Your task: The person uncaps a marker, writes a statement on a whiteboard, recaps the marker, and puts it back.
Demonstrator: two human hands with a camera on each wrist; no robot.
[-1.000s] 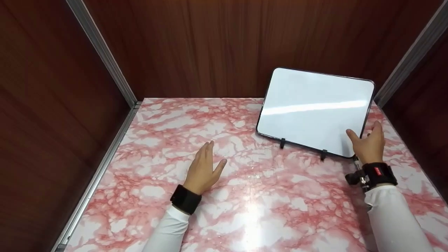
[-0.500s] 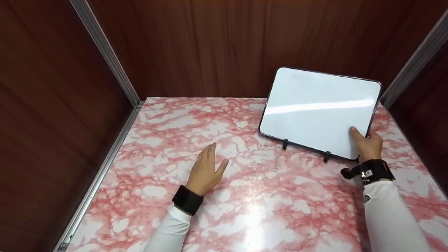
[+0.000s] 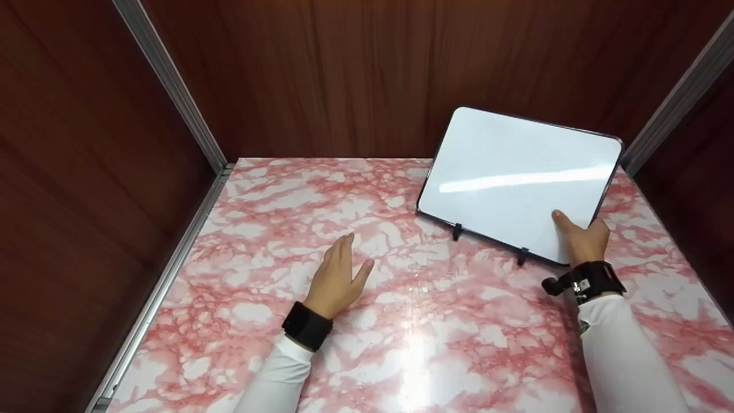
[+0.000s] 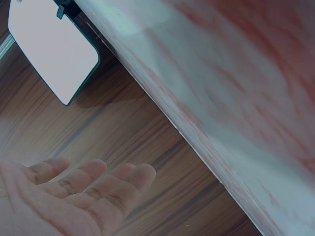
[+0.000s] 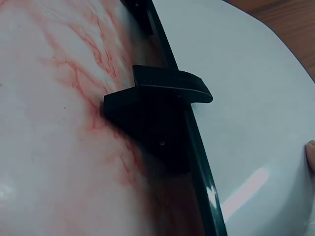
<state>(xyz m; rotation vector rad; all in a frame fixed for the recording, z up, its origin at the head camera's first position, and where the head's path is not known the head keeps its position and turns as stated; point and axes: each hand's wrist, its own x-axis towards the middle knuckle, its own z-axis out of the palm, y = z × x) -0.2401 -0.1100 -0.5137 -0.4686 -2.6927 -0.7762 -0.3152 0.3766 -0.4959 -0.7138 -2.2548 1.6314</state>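
Note:
A small whiteboard [image 3: 516, 155] with a thin black frame leans back at the far right, its lower edge sloping down to the right. Two black stand feet [image 3: 521, 256] hook over that edge; one foot [image 5: 157, 93] shows large in the right wrist view. My right hand [image 3: 588, 241] grips the board's lower right edge, thumb across the white face and the other fingers mostly hidden behind. Only the thumb tip [image 5: 311, 153] shows at that view's right border. My left hand [image 3: 335, 281] holds nothing; its fingers [image 4: 120, 191] are extended, thumb apart, left of the table's middle.
The table [image 3: 321, 195] has a red and white marbled top. Dark wood-grain panels [image 3: 332, 74] enclose it at the back and both sides, with metal rails [image 3: 178, 86] at the corners. Light glares off the near middle of the tabletop.
My right hand has gone from standing spread at the whiteboard's edge to gripping it. The board has since shifted slightly left and tilted a little more. The left hand stays put.

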